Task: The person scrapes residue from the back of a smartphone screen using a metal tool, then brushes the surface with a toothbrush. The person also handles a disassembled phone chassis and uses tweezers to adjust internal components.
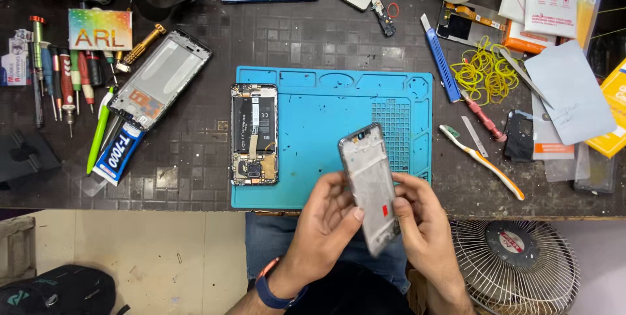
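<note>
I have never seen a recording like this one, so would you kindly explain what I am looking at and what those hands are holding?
There is no machine here: a person wears a camera on the head, so the single picture looks down at their own two bare hands above a dark workbench. The left hand and the right hand together hold a grey phone frame, tilted, with the fingers on its long edges. Beneath lies a blue repair mat, and an opened phone with its insides showing rests across the mat's left edge. Further left are a second phone frame, a glue tube and a row of screwdrivers. To the right lie yellow rubber bands and a toothbrush. A fan stands below the bench.
</note>
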